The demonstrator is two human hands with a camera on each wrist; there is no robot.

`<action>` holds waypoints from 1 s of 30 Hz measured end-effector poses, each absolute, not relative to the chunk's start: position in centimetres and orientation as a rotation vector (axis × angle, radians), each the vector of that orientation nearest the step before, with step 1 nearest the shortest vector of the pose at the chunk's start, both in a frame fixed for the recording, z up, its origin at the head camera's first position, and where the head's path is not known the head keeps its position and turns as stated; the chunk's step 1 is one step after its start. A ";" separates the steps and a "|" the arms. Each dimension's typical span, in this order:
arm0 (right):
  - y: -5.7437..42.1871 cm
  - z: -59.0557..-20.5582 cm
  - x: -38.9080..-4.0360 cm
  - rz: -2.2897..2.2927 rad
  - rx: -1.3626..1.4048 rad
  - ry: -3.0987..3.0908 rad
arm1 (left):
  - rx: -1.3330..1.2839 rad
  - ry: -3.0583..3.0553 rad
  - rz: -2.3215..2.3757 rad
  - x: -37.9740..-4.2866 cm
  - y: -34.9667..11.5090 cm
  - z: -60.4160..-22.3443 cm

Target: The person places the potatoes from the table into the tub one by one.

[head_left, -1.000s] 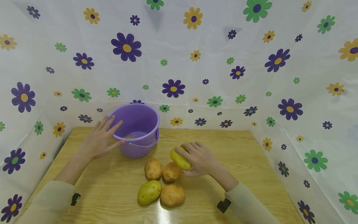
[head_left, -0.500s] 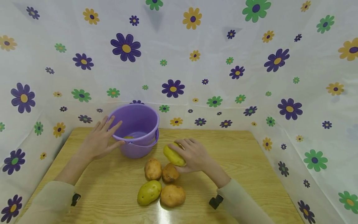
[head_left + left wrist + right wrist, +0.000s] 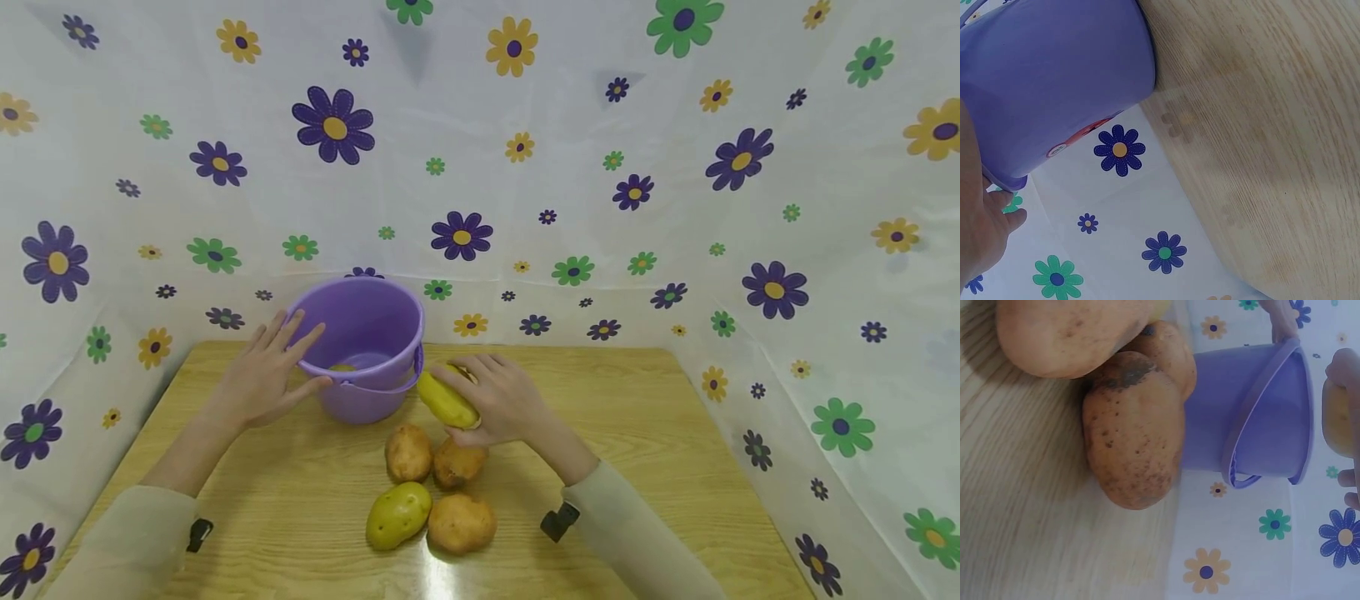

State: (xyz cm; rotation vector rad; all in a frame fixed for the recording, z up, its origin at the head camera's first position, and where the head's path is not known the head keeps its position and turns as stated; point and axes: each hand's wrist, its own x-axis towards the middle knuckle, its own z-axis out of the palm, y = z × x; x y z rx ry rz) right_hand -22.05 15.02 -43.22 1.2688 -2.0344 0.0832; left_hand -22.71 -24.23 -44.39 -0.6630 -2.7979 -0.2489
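My right hand (image 3: 504,402) grips a long yellow potato (image 3: 447,397) above the table, just right of the purple bucket (image 3: 371,406). In the right wrist view the held potato (image 3: 1337,419) shows at the right edge. My left hand (image 3: 262,375) rests on the bucket's left rim with its fingers spread and fairly straight. Below the right hand lie two brown potatoes (image 3: 409,452) side by side. Nearer the front sit a yellow-green potato (image 3: 399,515) and another brown potato (image 3: 462,523). Inside the bucket, part of a yellow thing (image 3: 342,367) shows at the bottom.
The wooden table (image 3: 600,467) is backed and flanked by a white flowered sheet (image 3: 570,175). The bucket stands near the table's back edge, its handle (image 3: 390,389) hanging down in front.
My right hand has carried the yellow potato leftward and a little up, closer to the bucket. My left hand stays at the rim. The head view has shifted very slightly.
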 end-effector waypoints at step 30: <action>11.2 -40.9 -25.7 0.139 1.281 -2.021 | -0.669 -2.799 -0.265 -22.8 -24.3 -44.4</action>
